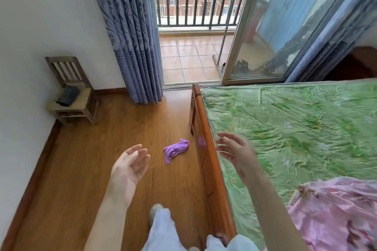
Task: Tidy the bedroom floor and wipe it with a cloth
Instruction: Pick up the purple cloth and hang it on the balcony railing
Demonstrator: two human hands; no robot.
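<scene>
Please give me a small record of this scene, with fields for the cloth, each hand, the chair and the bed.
cloth: purple cloth, crumpled on the wooden floor beside the bed frame
left hand: open, palm up, holds nothing
right hand: open, fingers spread, above the bed edge
chair: small wooden, at the wall, dark item on seat
bed: green sheet, pink fabric near corner

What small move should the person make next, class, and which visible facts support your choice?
Probably step forward, crouch and reach the left hand down to the purple cloth. It lies crumpled on the wooden floor beside the bed frame, ahead of both hands; the left is nearer. The right hand is also open, holding nothing.
</scene>
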